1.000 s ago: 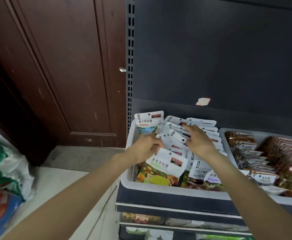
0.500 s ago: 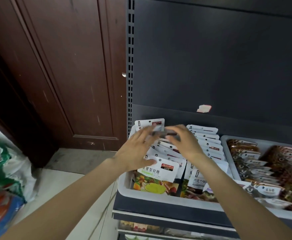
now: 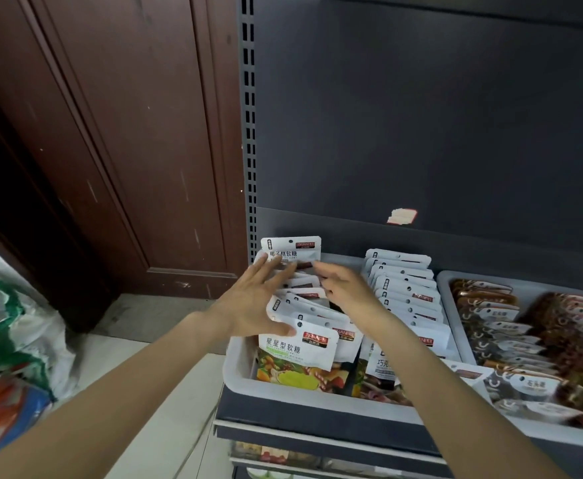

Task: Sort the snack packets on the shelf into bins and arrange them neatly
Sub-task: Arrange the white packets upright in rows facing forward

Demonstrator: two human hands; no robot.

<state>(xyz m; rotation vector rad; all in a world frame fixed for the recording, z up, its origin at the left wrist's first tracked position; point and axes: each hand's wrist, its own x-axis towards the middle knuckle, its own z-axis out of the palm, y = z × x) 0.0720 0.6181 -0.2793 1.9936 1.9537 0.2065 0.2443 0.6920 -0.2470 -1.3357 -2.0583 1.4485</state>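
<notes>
1. Your left hand [image 3: 253, 305] lies flat with its fingers straight and spread, grasping nothing; the palm and thumb rest against the left side of a row of snack packets [image 3: 304, 305] in the near bin.
2. Your right hand [image 3: 347, 292] sits against the right side of the same row with its fingers bent over the packet tops; you cannot tell whether they actually pinch a packet or only press on it.
3. The packets between your hands are flat, glossy pouches with white header strips, each with a small round hanging hole, and they overlap like shingles from back to front.
4. The front packet [image 3: 298, 354] stands upright against the bin's near wall, its lower half printed with bright fruit colours.
5. At the back, one packet [image 3: 292, 248] stands taller than the rest, just beyond your fingertips.
6. A second row of white-topped packets [image 3: 406, 288] fills the right half of the same bin.
7. The bin [image 3: 241, 368] is smooth pale-grey plastic with rounded corners, and it sits on a dark metal shelf [image 3: 317, 414].
8. Just beside it to the right, another grey bin [image 3: 451, 305] holds shiny brown packets [image 3: 487, 302].
9. Behind stands a matt dark panel [image 3: 421, 115], with a scuffed reddish-brown wooden door [image 3: 127, 133] to the left.
</notes>
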